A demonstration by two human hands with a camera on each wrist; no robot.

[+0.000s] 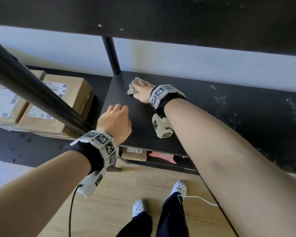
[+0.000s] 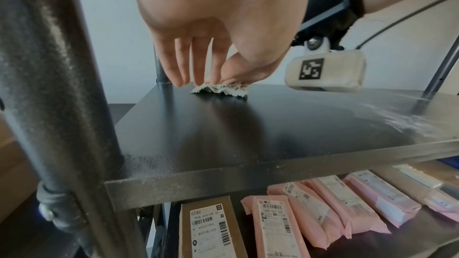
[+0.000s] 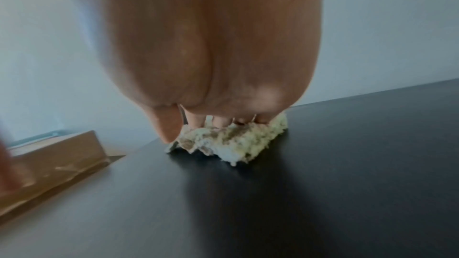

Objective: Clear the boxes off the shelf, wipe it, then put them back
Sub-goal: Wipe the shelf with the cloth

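Note:
My right hand [image 1: 141, 93] lies flat on a crumpled greenish cloth [image 1: 132, 87] near the back left corner of the black shelf [image 1: 212, 95]. In the right wrist view the fingers press down on the cloth [image 3: 233, 142] and the thumb sits beside it. My left hand [image 1: 114, 120] hovers over the shelf's front left corner, loosely curled and holding nothing. Its fingers [image 2: 196, 66] hang down in the left wrist view, with the cloth [image 2: 221, 90] beyond them. Cardboard boxes [image 1: 55, 106] with shipping labels sit stacked on the adjoining surface to the left.
White dust [image 1: 294, 108] streaks the right part of the shelf. A thick black post [image 1: 32, 89] crosses in front on the left, and a thinner post [image 1: 111, 55] stands at the back. Another shelf [image 1: 161, 17] hangs overhead. Pink parcels [image 2: 323, 213] and a brown box [image 2: 208, 229] lie below.

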